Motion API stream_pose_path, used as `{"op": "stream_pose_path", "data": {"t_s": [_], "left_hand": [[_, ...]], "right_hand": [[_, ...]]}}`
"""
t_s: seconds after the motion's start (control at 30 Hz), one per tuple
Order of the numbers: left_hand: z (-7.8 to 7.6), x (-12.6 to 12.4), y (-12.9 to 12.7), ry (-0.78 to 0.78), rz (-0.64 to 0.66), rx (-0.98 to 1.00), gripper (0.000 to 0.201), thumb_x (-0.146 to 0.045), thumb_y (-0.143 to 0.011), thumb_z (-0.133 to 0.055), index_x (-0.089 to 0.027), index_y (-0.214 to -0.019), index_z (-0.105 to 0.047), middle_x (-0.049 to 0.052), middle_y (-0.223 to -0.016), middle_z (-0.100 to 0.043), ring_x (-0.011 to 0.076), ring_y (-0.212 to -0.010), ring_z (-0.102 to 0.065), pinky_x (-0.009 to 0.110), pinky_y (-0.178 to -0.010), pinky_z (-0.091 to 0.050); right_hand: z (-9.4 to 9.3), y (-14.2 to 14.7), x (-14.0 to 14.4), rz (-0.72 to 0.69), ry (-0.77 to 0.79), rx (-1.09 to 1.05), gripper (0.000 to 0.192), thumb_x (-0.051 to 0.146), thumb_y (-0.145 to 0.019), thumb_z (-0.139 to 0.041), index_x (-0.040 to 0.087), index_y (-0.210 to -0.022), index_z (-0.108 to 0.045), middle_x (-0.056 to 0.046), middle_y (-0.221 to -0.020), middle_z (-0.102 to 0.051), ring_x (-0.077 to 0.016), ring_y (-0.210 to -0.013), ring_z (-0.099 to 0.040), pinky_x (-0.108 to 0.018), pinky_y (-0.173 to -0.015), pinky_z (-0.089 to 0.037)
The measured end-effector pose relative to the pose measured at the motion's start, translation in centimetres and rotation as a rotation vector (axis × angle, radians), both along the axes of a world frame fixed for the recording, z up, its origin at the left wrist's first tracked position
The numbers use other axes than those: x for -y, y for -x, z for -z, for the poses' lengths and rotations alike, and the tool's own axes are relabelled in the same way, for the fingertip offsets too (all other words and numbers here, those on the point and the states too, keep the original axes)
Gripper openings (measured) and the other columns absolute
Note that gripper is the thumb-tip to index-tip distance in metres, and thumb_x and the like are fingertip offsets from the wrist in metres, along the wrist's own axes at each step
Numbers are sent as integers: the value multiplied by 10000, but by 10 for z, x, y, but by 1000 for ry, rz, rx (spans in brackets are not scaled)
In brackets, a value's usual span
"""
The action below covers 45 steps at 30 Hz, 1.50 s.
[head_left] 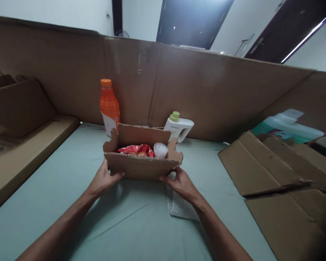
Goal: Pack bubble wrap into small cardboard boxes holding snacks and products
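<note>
A small open-topped cardboard box (139,166) is gripped from both sides at its lower corners. My left hand (104,178) is closed on its left end, thumb along the front wall. At the right end my right hand (180,183) is closed on the other corner, its thumb also on the front. Inside the box lie a red snack packet (136,149) and, to its right, a whitish wrapped roundish item (160,150). Under my right hand and forearm, a sheet of clear bubble wrap (179,206) rests on the pale green cloth (119,224).
Behind the box stand an orange bottle (109,107) and a white jug with a green cap (178,127). A tall cardboard wall (195,87) closes off the back. Larger cardboard pieces (260,166) and a green-liquid container (288,125) are at right; a flat carton (29,152) at left.
</note>
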<state>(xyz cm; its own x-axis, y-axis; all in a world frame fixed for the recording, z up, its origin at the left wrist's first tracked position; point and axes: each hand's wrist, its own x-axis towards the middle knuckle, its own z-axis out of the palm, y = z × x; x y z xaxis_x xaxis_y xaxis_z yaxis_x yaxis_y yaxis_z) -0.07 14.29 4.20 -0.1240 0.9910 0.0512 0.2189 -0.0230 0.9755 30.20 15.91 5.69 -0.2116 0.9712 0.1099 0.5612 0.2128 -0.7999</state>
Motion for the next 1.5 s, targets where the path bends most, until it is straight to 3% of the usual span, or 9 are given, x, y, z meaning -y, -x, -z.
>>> {"op": "stream_pose_path", "data": {"t_s": [0.13, 0.43, 0.7, 0.83, 0.97, 1.1, 1.3, 1.4, 1.5], "left_hand": [[10, 20, -3, 90, -89, -58, 673, -518, -590, -755, -154, -1123, -563, 161, -1172, -691, 362, -1118, -646, 506, -991, -507], [12, 114, 38, 196, -240, -259, 524, -627, -613, -759, -195, -899, -682, 132, -993, -733, 392, -984, -680, 534, -884, -548], [16, 96, 26, 182, -186, -142, 537, -565, -616, -760, -165, -956, -646, 149, -1019, -749, 345, -957, -700, 480, -869, -560], [28, 86, 24, 160, -203, -115, 621, -581, -576, -784, -168, -1011, -623, 165, -1096, -733, 365, -1056, -680, 483, -922, -546], [36, 93, 22, 153, -165, -114, 619, -548, -635, -763, -181, -1103, -595, 157, -1163, -717, 352, -1101, -673, 465, -938, -546], [40, 98, 20, 171, -170, -127, 604, -574, -653, -737, -186, -1092, -590, 155, -1135, -720, 348, -1080, -680, 461, -928, -550], [40, 96, 17, 186, -159, -104, 633, -595, -677, -714, -173, -1127, -570, 163, -1139, -713, 356, -1088, -671, 477, -933, -544], [37, 111, 20, 137, -217, -108, 630, -554, -760, -678, -190, -1253, -533, 153, -1257, -657, 345, -1193, -614, 492, -1016, -501], [37, 144, 18, 36, -384, -146, 583, -493, -832, -657, -254, -1339, -499, 112, -1332, -597, 318, -1267, -555, 499, -1111, -428]], "right_hand": [[4, 24, 16, 98, -21, -55, 429, 391, -779, -687, 173, -1148, -681, -130, -1156, -732, -327, -1061, -665, -453, -939, -534], [6, 49, 97, 0, -85, -104, 394, 350, -847, -655, 245, -1226, -669, -101, -1219, -703, -315, -1113, -651, -444, -957, -547], [3, 47, 94, 87, -47, -70, 498, 401, -821, -670, 212, -1280, -634, -132, -1316, -667, -356, -1164, -632, -499, -992, -524], [12, 21, 87, 1, -100, 59, 565, 358, -841, -628, 218, -1386, -570, -138, -1392, -623, -347, -1253, -590, -505, -1035, -496], [37, -38, 91, -94, -208, 403, 688, 309, -722, -703, 229, -1394, -583, -153, -1477, -558, -399, -1377, -479, -601, -1089, -412], [52, -79, 86, -71, -171, 525, 362, 309, -843, -587, 260, -1173, -728, -117, -1344, -674, -354, -1259, -603, -562, -1012, -476], [18, -66, 58, 355, -209, 212, 304, 428, -906, -511, 221, -961, -727, -71, -919, -767, -265, -854, -701, -371, -780, -549], [-5, -64, 60, 438, -87, -24, 378, 573, -880, -574, 214, -812, -670, -16, -699, -662, -190, -630, -599, -273, -569, -480], [-15, -71, 85, 421, 155, -276, 450, 661, -832, -622, 215, -828, -680, -24, -692, -668, -188, -598, -597, -271, -532, -477]]}}
